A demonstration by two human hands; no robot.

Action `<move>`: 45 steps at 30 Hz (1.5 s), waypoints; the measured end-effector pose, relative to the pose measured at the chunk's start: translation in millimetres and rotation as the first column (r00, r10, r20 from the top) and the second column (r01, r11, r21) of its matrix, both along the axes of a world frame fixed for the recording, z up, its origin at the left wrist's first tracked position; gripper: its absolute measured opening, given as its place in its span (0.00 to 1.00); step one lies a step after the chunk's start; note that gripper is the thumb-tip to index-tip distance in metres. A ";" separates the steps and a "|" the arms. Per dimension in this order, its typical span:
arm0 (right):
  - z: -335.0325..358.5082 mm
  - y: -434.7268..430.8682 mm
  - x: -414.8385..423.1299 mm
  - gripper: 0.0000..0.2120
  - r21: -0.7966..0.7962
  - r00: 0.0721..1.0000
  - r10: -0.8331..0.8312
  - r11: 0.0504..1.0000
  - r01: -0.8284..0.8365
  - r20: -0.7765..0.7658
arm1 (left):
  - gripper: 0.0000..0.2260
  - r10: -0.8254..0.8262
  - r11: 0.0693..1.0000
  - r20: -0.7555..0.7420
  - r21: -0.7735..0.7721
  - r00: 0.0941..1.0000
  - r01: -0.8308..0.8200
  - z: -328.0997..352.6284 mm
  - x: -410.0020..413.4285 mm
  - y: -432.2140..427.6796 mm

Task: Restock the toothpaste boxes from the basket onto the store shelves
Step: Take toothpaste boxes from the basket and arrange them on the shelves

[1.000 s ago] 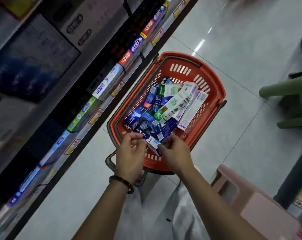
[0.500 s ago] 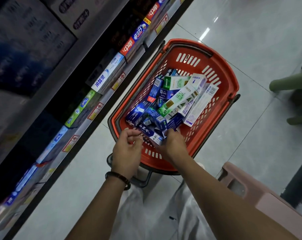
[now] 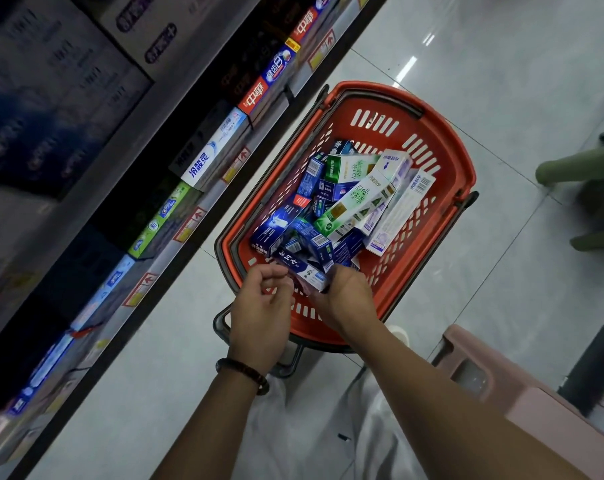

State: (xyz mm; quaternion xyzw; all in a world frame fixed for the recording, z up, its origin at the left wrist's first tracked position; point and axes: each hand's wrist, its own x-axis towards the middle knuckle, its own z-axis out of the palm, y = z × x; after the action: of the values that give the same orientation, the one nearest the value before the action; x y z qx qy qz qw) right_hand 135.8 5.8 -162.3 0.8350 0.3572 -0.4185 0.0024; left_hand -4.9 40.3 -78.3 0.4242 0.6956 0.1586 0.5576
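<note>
A red basket (image 3: 442, 157) stands on the floor and holds several toothpaste boxes (image 3: 354, 202) in blue, green and white. Over its near rim my right hand (image 3: 347, 299) grips a dark blue and white toothpaste box (image 3: 304, 268) from below at its right end. My left hand (image 3: 260, 306), with a bead bracelet on the wrist, has its thumb and curled fingertips at the box's left end. The store shelves (image 3: 203, 202) run along the left, with toothpaste boxes (image 3: 212, 154) lined up along the front edge.
A pink plastic stool (image 3: 522, 393) stands at the lower right, close to my right arm. Green stool legs (image 3: 577, 168) stick in from the right edge. Grey floor tiles (image 3: 137, 375) lie between the shelf base and the basket.
The view has shifted, so the basket sits more to the right in frame. Both hands stay at the basket's near rim with the blue box, which is raised slightly above the pile.
</note>
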 end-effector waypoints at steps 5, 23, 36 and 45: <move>32.0 8.0 14.3 0.25 0.100 0.998 -0.067 0.993 0.066 0.004 | 0.05 0.046 0.999 0.034 -0.002 0.998 -0.046 7.6 5.0 6.3; 157.6 11.7 72.1 0.21 0.424 0.981 -0.149 0.886 0.187 -0.122 | 0.05 0.021 0.998 0.003 0.064 1.000 -0.021 67.4 12.6 11.4; 301.1 11.2 103.8 0.19 0.665 0.979 -0.146 0.719 0.204 -0.142 | 0.08 -0.022 0.997 -0.030 0.070 0.999 0.024 148.2 10.8 36.1; 431.2 10.5 126.4 0.06 0.721 0.940 -0.156 0.608 0.333 -0.303 | 0.10 0.012 0.995 0.149 0.097 0.989 -0.027 250.2 22.0 51.5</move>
State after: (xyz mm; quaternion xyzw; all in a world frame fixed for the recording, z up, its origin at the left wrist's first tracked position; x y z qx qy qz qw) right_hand 262.2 16.2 268.8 0.7495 0.3798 -0.3104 -0.4446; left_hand 17.1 91.7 171.9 0.4315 0.6479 0.2291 0.5845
